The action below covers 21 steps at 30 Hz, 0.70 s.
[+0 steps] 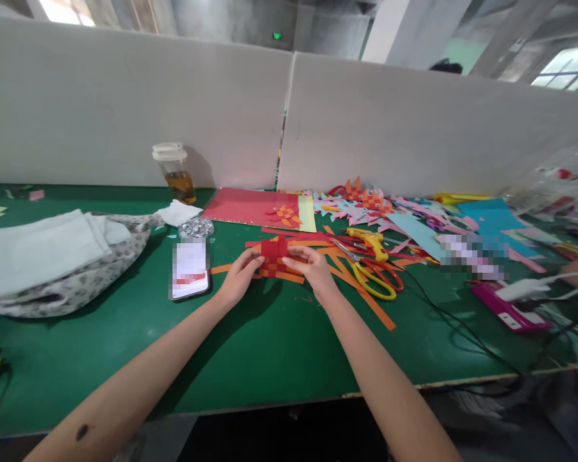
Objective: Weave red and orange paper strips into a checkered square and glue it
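Between my two hands is a piece of woven paper [272, 258] made of red and orange strips, its strip ends sticking out at the sides. My left hand [241, 274] grips its left edge, thumb in front. On the right edge, my right hand [312, 269] pinches it the same way. Loose orange paper strips [361, 292] lie just right of my right hand. Scissors [374, 282] with yellow and red handles rest there, and a yellow glue gun [368, 240] lies behind them.
A phone [189, 273] lies left of my hands, with a lidded drink cup [175, 173] behind. Red sheets [238, 206] and a heap of paper scraps [356, 205] line the partition. A cloth bundle [62, 263] is far left; a magenta power strip [510, 311] and cables sit right.
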Available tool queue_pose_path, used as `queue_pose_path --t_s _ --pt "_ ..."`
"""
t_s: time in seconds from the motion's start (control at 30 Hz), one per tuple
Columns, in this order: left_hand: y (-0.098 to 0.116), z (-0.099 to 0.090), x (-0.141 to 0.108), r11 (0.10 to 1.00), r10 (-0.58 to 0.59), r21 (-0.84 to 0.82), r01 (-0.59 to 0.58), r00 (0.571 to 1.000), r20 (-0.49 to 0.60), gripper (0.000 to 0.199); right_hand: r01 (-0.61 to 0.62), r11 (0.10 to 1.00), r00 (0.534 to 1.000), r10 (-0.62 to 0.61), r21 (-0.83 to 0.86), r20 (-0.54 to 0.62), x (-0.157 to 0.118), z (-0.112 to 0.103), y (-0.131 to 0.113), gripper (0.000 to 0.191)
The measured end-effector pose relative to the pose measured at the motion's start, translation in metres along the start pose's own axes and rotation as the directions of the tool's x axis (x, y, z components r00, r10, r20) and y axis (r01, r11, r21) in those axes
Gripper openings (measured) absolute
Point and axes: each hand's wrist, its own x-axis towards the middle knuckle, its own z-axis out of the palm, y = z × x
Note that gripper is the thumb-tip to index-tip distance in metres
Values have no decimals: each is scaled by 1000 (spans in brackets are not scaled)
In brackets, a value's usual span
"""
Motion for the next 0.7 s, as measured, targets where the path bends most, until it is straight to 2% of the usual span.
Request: queue_pose_path --t_s 0.13,0.27,0.43,0.7 --pt "-2 -1 2 1000 -7 30 7 1000 4 29 15 999 999 -13 -48 36 -1 0 -1 40" --pt "-5 -1 3 997 10 74 -12 999 34 29 -12 999 999 13 -49 37 0 -1 0 37" --pt "-5 -1 3 999 14 40 -15 1000 16 25 -7 999 999 8 -42 42 0 -4 -1 37" --pt "-5 -1 2 1000 2 28 -3 1000 23 16 -16 976 992 43 -218 120 -1 -6 2 40"
